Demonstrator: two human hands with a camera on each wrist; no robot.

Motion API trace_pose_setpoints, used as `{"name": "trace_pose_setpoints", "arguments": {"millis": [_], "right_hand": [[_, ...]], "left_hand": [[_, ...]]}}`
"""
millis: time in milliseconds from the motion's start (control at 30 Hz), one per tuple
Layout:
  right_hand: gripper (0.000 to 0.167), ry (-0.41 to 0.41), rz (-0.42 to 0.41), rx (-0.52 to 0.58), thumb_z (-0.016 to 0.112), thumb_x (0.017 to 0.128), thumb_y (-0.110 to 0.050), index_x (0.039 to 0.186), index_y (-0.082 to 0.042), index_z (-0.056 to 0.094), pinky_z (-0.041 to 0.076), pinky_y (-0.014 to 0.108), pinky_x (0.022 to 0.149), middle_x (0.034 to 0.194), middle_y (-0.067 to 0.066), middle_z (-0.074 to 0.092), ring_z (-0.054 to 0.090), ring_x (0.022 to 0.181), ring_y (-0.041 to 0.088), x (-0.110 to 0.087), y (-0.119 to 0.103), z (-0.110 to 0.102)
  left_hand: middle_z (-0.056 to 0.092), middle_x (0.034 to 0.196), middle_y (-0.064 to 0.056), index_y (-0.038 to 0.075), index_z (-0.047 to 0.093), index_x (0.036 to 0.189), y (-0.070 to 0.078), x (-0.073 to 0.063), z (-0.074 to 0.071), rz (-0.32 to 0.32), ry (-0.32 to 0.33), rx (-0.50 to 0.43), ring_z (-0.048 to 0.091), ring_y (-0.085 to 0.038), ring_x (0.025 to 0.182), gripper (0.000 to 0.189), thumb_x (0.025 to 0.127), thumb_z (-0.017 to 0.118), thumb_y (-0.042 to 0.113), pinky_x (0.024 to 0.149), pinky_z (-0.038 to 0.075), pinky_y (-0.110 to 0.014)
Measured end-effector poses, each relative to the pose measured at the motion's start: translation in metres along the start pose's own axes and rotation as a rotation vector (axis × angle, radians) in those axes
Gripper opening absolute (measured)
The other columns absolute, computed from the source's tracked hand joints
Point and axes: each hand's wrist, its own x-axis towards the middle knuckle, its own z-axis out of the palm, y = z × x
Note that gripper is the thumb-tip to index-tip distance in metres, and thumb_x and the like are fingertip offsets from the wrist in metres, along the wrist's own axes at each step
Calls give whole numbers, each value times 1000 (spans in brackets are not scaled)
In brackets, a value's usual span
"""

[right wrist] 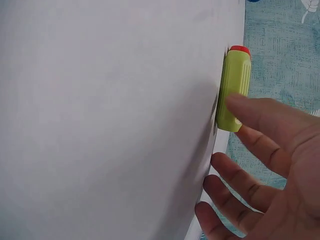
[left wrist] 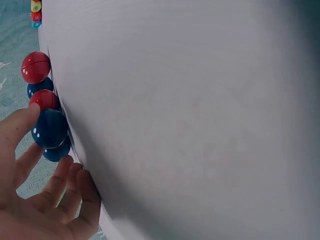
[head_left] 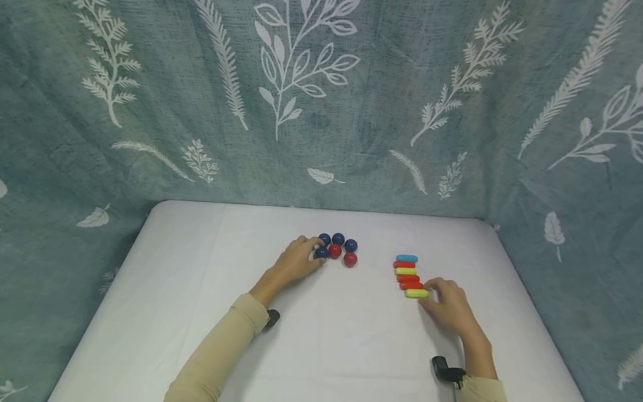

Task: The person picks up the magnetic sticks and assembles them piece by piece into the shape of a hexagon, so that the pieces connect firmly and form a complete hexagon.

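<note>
My left hand (head_left: 296, 259) reaches to the left end of a cluster of glossy balls. Its thumb and index finger pinch a blue ball (left wrist: 50, 128), the nearest one on the left. Two red balls (head_left: 350, 259) and several more blue balls (head_left: 338, 239) sit close beside it. On the right, my right hand (head_left: 449, 304) pinches the right end of a short ribbed yellow-green stick (right wrist: 234, 90) between thumb and index finger. That stick lies at the near end of a column of similar sticks, red (head_left: 408, 278), yellow-green and blue (head_left: 407, 258). The other right-hand fingers spread low by the tabletop.
A white-covered table (head_left: 351, 346) with rounded far corners carries everything. Behind and beside it hangs a teal cloth (head_left: 382, 100) with white leaf prints. Dark wrist cameras (head_left: 444, 371) are worn at both wrists, by the beige sleeves (head_left: 221, 346).
</note>
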Motion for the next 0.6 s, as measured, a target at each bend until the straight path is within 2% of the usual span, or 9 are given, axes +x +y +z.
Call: {"name": "trace_pose_setpoints", "arguments": {"millis": [433, 600], "right_hand": [[32, 3, 29, -24, 75, 86, -10, 114, 3, 65, 36, 68, 95, 126, 34, 50, 43, 117, 50, 2, -3, 2], [30, -9, 22, -26, 76, 86, -11, 111, 2, 66, 37, 67, 95, 126, 34, 50, 44, 116, 50, 3, -2, 0]], "left_hand": [[59, 123, -11, 21, 60, 134, 1, 0, 0, -19, -22, 13, 56, -31, 113, 45, 93, 71, 37, 89, 50, -49], [59, 116, -9, 18, 61, 132, 3, 0, 0, -31, -13, 9, 57, -27, 106, 44, 93, 71, 36, 87, 50, -45]]}}
